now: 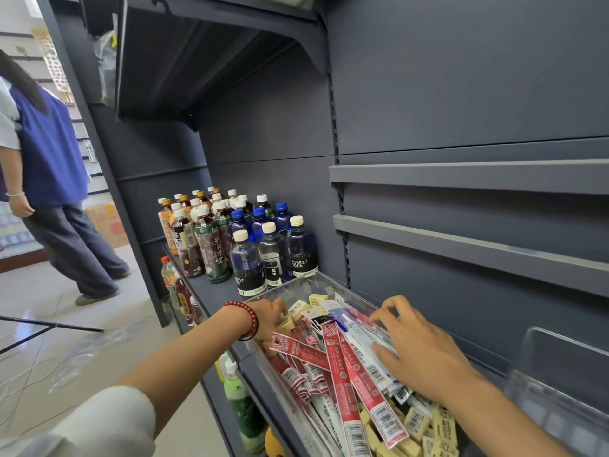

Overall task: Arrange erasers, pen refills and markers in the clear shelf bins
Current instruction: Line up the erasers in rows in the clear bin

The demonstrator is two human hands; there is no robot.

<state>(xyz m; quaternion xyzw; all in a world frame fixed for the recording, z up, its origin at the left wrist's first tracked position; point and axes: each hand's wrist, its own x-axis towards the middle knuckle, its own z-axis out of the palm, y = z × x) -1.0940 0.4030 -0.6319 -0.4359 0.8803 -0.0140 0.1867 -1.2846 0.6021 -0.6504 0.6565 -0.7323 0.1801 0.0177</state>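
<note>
The right hand (pixel 425 354) presses spread fingers on the pen refill packs (pixel 346 367), the left hand (pixel 268 316) grips unclearly among erasers (pixel 418 420), so shoved packs may spill over the clear bin (pixel 291 286) rim.

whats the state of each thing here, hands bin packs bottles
bin: on the shelf, open-topped, heaped with mixed stock
red refill packs: lying crisscross on the heap
erasers: wrapped, loose at both ends of the bin
left hand: among erasers at the bin's far end, grip unclear
right hand: fingers spread, resting on white packs
bottles: upright, capped, beside the bin
</note>
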